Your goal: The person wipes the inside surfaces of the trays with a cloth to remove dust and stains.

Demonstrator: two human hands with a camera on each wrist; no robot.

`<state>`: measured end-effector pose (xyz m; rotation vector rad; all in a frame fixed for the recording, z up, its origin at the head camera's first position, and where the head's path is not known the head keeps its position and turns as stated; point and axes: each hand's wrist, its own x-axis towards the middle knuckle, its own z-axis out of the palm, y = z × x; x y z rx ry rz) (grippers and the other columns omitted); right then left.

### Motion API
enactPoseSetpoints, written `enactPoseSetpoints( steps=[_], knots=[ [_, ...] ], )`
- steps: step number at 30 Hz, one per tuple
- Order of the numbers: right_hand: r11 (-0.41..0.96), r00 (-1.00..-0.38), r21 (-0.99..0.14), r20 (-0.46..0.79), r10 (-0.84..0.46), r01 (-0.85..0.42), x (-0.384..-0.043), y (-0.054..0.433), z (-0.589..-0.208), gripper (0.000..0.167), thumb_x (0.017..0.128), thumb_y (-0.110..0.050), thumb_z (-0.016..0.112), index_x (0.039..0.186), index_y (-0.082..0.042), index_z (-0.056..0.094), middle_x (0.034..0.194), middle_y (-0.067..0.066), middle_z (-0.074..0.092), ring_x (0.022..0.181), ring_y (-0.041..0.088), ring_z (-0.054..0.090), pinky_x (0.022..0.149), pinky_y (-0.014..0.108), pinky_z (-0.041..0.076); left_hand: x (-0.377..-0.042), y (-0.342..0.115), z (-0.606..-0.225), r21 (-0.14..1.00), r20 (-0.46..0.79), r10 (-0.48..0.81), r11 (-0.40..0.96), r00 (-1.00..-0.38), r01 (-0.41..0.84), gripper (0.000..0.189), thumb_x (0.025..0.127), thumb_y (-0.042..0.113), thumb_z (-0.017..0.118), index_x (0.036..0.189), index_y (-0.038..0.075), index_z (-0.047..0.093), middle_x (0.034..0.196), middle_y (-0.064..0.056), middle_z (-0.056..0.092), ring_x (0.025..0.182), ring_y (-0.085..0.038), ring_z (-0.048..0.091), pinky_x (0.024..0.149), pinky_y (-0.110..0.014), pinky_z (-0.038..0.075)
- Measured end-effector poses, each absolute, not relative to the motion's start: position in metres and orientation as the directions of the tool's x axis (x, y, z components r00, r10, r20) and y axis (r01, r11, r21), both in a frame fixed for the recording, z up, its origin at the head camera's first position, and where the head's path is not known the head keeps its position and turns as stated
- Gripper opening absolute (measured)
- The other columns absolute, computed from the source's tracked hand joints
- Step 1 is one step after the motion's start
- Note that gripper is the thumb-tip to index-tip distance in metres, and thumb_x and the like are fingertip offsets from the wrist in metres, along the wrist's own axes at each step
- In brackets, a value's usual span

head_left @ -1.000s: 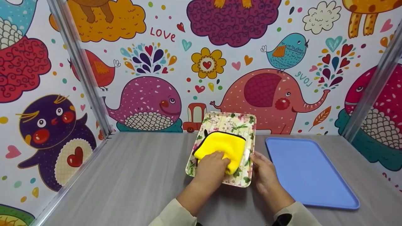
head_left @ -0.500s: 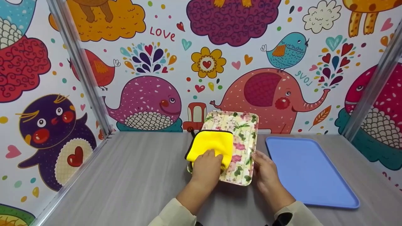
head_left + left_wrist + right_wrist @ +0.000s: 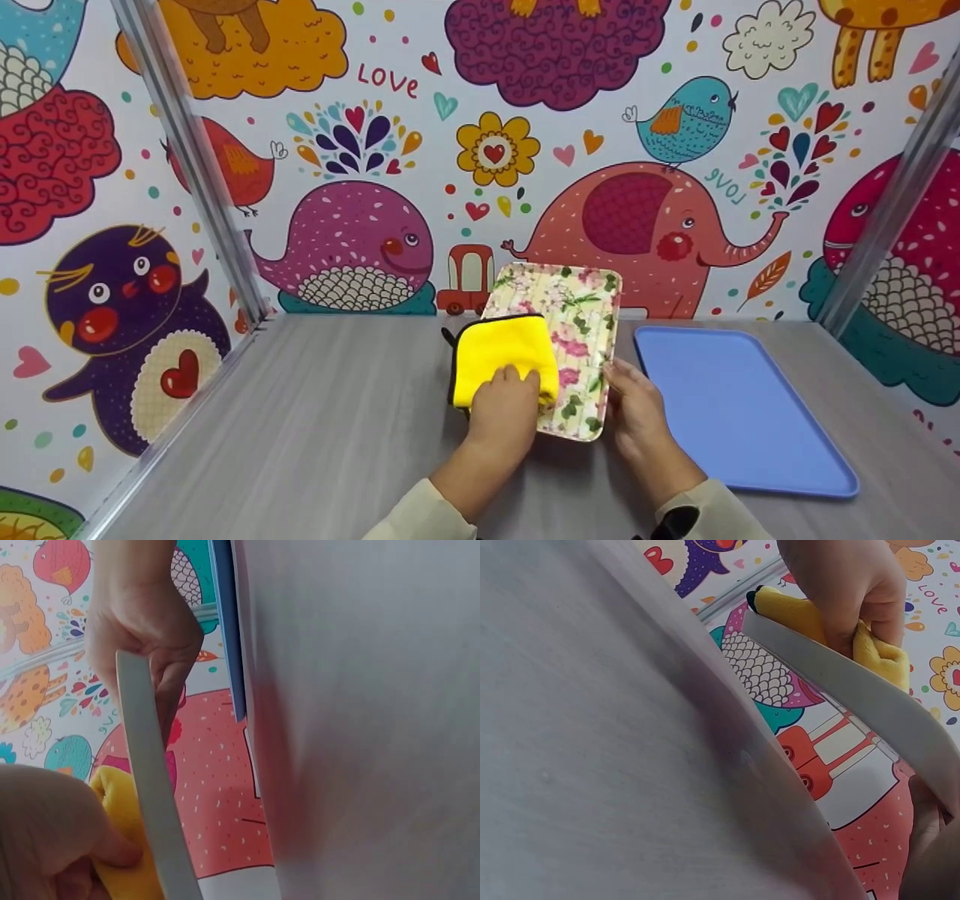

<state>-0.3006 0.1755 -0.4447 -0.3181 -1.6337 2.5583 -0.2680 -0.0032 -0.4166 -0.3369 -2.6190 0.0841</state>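
A floral tray [image 3: 581,330] with pink flowers and green leaves is held tilted above the table, its patterned face toward me. My right hand [image 3: 639,409] grips its right edge, thumb on the rim. My left hand [image 3: 504,416] pinches a yellow cloth [image 3: 502,345] with black edging and presses it on the tray's lower left part. The cloth overhangs the tray's left edge, with a small dark loop at its corner. In the left wrist view the tray's pale edge [image 3: 154,787] shows side-on, the yellow cloth [image 3: 124,825] bunched under the left thumb.
A blue tray [image 3: 750,412] lies flat on the grey wood-look table [image 3: 300,435], right of the right hand. Cartoon-printed wall panels [image 3: 480,90] with metal corner posts [image 3: 199,165] enclose the table at the back and sides.
The left hand has slid the yellow cloth from the middle of the floral tray leftward to its left edge. The tray has shifted slightly right, with the right hand still gripping it.
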Motion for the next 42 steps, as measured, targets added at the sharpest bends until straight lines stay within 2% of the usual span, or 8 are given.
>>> enactPoseSetpoints(
  steps=[7, 14, 17, 27, 34, 38, 42],
  knots=[
    [-0.424, -0.978, -0.905, -0.112, 0.178, 0.027, -0.300, 0.176, -0.445, 0.051, 0.107, -0.015, 0.055, 0.151, 0.005, 0.041, 0.084, -0.008, 0.075, 0.072, 0.004, 0.070, 0.063, 0.020, 0.057, -0.263, 0.002, -0.415, -0.123, 0.442, 0.285, 0.958, -0.851, 0.258, 0.045, 0.084, 0.046, 0.084, 0.119, 0.020, 0.074, 0.099, -0.007, 0.072, 0.090, -0.018, 0.066, 0.072, -0.032, 0.061],
    [-0.411, -0.978, -0.911, -0.114, 0.177, 0.032, -0.299, 0.175, -0.444, 0.051, 0.107, -0.015, 0.055, 0.152, 0.004, 0.042, 0.087, -0.007, 0.075, 0.074, 0.005, 0.070, 0.067, 0.020, 0.059, -0.262, 0.007, -0.416, -0.141, 0.456, 0.326, 0.945, -0.828, 0.295, 0.037, 0.088, 0.035, 0.083, 0.122, 0.023, 0.075, 0.106, -0.006, 0.074, 0.097, -0.019, 0.068, 0.074, -0.032, 0.061],
    [-0.408, -0.977, -0.912, -0.126, 0.173, 0.045, -0.300, 0.175, -0.443, 0.051, 0.107, -0.016, 0.056, 0.152, 0.004, 0.042, 0.088, -0.008, 0.075, 0.074, 0.005, 0.070, 0.068, 0.020, 0.059, -0.260, 0.008, -0.416, -0.166, 0.447, 0.359, 0.933, -0.819, 0.318, 0.039, 0.088, 0.031, 0.083, 0.126, 0.025, 0.075, 0.111, -0.006, 0.075, 0.102, -0.019, 0.069, 0.077, -0.032, 0.061],
    [-0.384, -0.976, -0.922, -0.122, 0.181, 0.044, -0.299, 0.175, -0.442, 0.050, 0.107, -0.016, 0.055, 0.151, 0.004, 0.044, 0.088, -0.009, 0.075, 0.073, 0.005, 0.068, 0.068, 0.019, 0.058, -0.254, 0.011, -0.412, -0.191, 0.430, 0.450, 0.893, -0.783, 0.408, 0.042, 0.090, 0.031, 0.081, 0.131, 0.026, 0.073, 0.120, -0.006, 0.075, 0.113, -0.020, 0.070, 0.087, -0.034, 0.062],
    [-0.383, -0.976, -0.922, -0.128, 0.174, 0.052, -0.299, 0.176, -0.442, 0.055, 0.107, -0.019, 0.057, 0.155, 0.003, 0.041, 0.093, -0.010, 0.074, 0.078, 0.005, 0.069, 0.073, 0.018, 0.059, -0.250, 0.011, -0.411, -0.206, 0.455, 0.503, 0.862, -0.735, 0.462, 0.035, 0.091, 0.028, 0.080, 0.125, 0.028, 0.075, 0.118, -0.004, 0.075, 0.113, -0.018, 0.070, 0.086, -0.032, 0.061],
    [-0.383, -0.976, -0.922, -0.136, 0.170, 0.061, -0.299, 0.177, -0.442, 0.057, 0.107, -0.023, 0.059, 0.155, 0.002, 0.041, 0.097, -0.010, 0.074, 0.081, 0.006, 0.070, 0.076, 0.018, 0.060, -0.249, 0.009, -0.406, -0.214, 0.402, 0.543, 0.839, -0.737, 0.500, 0.033, 0.093, 0.028, 0.078, 0.126, 0.031, 0.076, 0.120, -0.002, 0.076, 0.114, -0.016, 0.070, 0.090, -0.031, 0.061],
    [-0.375, -0.974, -0.924, -0.150, 0.172, 0.076, -0.298, 0.177, -0.442, 0.055, 0.107, -0.024, 0.059, 0.154, 0.001, 0.044, 0.098, -0.010, 0.075, 0.080, 0.007, 0.069, 0.076, 0.018, 0.060, -0.248, 0.005, -0.400, -0.220, 0.369, 0.576, 0.817, -0.729, 0.534, 0.029, 0.095, 0.026, 0.077, 0.123, 0.033, 0.078, 0.114, 0.001, 0.076, 0.105, -0.014, 0.069, 0.084, -0.029, 0.061]
  ],
)
